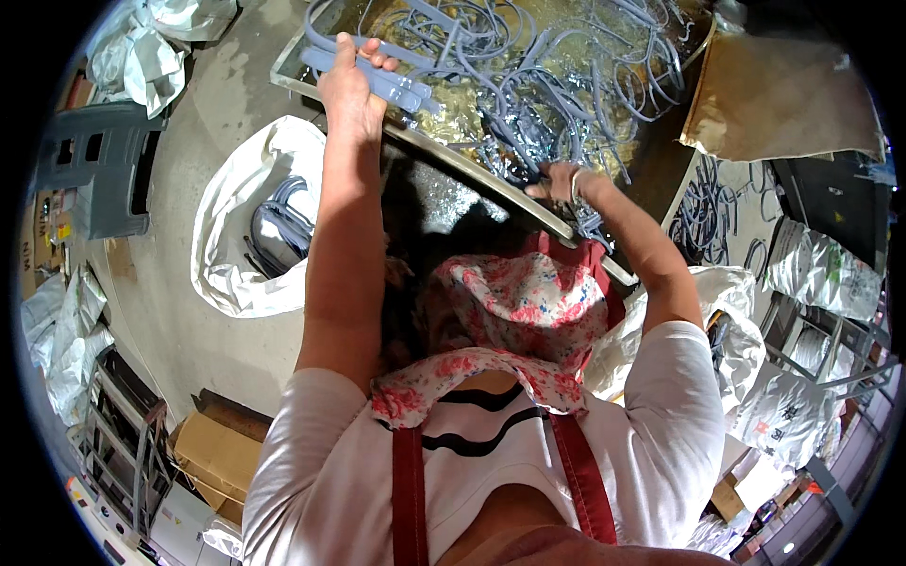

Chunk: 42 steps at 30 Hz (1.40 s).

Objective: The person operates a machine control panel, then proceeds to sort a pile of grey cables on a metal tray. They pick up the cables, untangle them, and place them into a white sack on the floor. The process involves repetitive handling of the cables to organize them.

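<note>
My left hand (347, 83) is raised at the near left edge of a metal-rimmed table (472, 170) and grips a bundle of flat grey plastic strips (392, 85). My right hand (564, 182) reaches over the table's near rim into a heap of tangled grey cords (528, 66), its fingers closed among them. The heap covers most of the shiny tabletop. A floral cloth and a red apron hang at my chest below both arms.
A white sack (231, 222) on the concrete floor at left holds more grey cords. A grey plastic stool (99, 165) stands further left. Cardboard (774, 94) lies at the table's right end. Printed sacks (821, 274) and a metal rack crowd the right; boxes (217, 453) sit lower left.
</note>
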### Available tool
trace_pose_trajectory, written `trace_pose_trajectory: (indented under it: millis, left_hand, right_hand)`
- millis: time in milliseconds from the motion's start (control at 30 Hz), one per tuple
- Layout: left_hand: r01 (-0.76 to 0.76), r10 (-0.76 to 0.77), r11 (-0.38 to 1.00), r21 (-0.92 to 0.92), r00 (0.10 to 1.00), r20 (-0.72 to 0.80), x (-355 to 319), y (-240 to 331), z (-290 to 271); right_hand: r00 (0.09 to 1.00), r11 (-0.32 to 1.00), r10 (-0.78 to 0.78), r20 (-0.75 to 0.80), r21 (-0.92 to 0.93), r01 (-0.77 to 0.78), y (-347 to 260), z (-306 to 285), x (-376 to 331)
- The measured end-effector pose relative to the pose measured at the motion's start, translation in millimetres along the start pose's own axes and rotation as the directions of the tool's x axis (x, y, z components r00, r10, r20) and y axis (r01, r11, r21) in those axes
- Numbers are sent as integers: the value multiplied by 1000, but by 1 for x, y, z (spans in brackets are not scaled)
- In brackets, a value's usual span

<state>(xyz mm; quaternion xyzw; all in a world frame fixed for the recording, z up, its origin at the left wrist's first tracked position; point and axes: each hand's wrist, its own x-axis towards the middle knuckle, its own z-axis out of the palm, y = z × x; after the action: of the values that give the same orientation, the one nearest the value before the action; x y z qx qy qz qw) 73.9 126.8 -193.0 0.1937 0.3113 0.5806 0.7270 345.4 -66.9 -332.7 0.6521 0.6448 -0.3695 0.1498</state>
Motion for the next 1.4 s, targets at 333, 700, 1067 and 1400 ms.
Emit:
trace_pose_trajectory:
  millis: [333,700,1067,1400]
  left_hand:
    - [-378,76,602,704,904,421,-23,-35,14]
    - [-260,24,649,715,946,323,-11,-28,13]
    - [-193,106,766,613,979,177,4,-6,-4]
    - [-240,-55,710,662,919,391,-9,-50,16]
  right_hand:
    - [818,982,-183,-546,-135,130,-31,-126,-66]
    - [443,821,-157,-882,132,555,-9,-190,55]
    - [915,806,-247,-319,-592,11,7,-98,123]
    - [286,728,-685,-670,-640,244,-51,-237,-33]
